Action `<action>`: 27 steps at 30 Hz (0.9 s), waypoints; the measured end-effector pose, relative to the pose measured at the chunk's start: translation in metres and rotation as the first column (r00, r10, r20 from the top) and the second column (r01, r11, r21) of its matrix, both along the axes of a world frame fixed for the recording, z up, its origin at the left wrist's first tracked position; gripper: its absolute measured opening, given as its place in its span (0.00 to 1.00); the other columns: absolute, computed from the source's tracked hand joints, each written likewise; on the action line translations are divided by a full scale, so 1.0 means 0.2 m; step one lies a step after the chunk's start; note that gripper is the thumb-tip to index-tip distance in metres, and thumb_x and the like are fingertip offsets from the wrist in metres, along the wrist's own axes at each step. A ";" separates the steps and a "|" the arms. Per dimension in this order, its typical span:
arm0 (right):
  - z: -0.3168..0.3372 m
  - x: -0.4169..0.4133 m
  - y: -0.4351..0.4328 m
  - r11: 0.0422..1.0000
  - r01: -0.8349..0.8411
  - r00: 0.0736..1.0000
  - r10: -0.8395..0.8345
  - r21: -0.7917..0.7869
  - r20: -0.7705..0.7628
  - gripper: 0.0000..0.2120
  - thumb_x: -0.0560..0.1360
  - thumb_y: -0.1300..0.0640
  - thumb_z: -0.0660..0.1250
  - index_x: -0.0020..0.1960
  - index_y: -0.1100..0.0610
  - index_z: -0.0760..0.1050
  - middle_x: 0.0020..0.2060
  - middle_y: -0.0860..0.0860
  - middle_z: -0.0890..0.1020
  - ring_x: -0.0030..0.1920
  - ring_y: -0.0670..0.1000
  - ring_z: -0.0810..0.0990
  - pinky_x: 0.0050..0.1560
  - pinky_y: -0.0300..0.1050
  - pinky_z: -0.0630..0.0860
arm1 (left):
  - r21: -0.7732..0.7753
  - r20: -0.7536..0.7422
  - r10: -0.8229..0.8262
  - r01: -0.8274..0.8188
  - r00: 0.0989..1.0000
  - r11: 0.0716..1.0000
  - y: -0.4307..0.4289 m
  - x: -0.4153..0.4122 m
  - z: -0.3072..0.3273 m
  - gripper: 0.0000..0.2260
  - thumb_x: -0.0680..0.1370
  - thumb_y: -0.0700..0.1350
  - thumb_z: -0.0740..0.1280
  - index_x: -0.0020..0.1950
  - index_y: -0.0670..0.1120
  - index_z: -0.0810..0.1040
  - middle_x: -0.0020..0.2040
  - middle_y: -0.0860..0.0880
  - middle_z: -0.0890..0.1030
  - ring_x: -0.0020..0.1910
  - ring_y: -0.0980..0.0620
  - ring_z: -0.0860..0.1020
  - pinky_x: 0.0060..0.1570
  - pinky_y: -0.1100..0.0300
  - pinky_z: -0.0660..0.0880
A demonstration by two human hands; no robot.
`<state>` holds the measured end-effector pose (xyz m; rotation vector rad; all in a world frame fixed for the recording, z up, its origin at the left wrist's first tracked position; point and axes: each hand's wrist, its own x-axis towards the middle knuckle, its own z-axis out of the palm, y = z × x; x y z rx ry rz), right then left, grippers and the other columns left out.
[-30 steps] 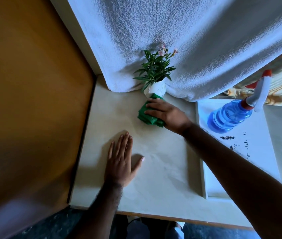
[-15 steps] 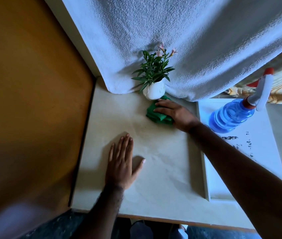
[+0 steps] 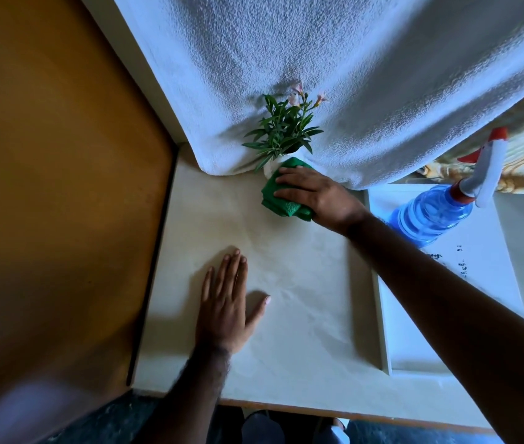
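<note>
A folded green cloth (image 3: pixel 275 195) lies on the pale tabletop (image 3: pixel 302 283) right against a small white pot holding a green plant with pink flowers (image 3: pixel 281 129). My right hand (image 3: pixel 313 193) lies on top of the cloth with fingers stretched out, pressing it down; the cloth covers most of the pot's front. My left hand (image 3: pixel 227 307) rests flat on the tabletop nearer to me, fingers straight and thumb spread, holding nothing.
A blue spray bottle (image 3: pixel 433 214) with a white and red trigger stands on a white tray (image 3: pixel 414 341) at the right, with dark specks beside it. A white towel (image 3: pixel 350 75) hangs behind the plant. An orange-brown wall (image 3: pixel 55 187) borders the left.
My right hand has slid the green cloth back and forth by the pot and now has it up against the pot's front. My left hand has stayed flat in place.
</note>
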<state>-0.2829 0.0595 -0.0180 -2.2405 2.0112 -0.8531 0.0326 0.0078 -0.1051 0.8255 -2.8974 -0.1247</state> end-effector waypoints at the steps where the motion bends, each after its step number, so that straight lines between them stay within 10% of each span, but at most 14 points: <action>1: -0.01 -0.01 0.00 1.000 0.000 1.000 0.001 -0.003 0.011 0.13 0.76 0.67 0.75 0.60 0.67 0.83 0.62 0.66 0.82 0.67 0.67 0.78 0.67 0.66 0.75 | 0.001 0.000 -0.001 0.001 1.000 1.000 0.00 0.00 0.00 0.39 0.82 0.67 0.58 0.84 0.43 0.56 0.85 0.44 0.60 0.84 0.44 0.60 0.80 0.39 0.65; 20: -0.19 0.07 0.11 0.976 0.163 0.941 -0.197 0.143 0.275 0.15 0.74 0.70 0.75 0.61 0.64 0.83 0.62 0.63 0.81 0.64 0.62 0.80 0.67 0.58 0.77 | 0.005 0.008 -0.006 0.006 1.000 1.000 0.00 0.00 0.00 0.39 0.81 0.66 0.60 0.83 0.42 0.59 0.85 0.43 0.61 0.83 0.44 0.62 0.79 0.39 0.66; 27: -0.04 0.12 0.01 0.998 -0.028 0.998 0.025 -0.063 -0.056 0.11 0.76 0.67 0.74 0.58 0.63 0.84 0.59 0.63 0.84 0.63 0.64 0.82 0.69 0.62 0.74 | 0.001 -0.002 -0.006 0.006 1.000 1.000 0.00 0.00 0.01 0.39 0.81 0.65 0.61 0.83 0.42 0.60 0.84 0.43 0.62 0.83 0.44 0.62 0.78 0.38 0.68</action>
